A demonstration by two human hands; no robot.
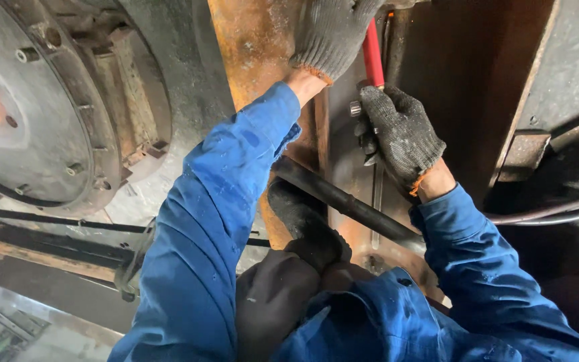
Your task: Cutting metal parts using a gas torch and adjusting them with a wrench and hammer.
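Red-handled tool (372, 57) between left hand (333, 33) (above) and right hand (400, 134)

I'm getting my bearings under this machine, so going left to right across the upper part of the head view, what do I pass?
Round metal wheel plate → rusty orange beam → red tool handle → dark metal bracket.

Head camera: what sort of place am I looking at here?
Probably a heavy-vehicle repair workshop: a rusty orange steel frame rail, a large grey bolted wheel hub, and grey knit-gloved hands, left and right, gripping a red-handled tool.

Rusty beam (252, 47), hose (343, 201) crowd hands.
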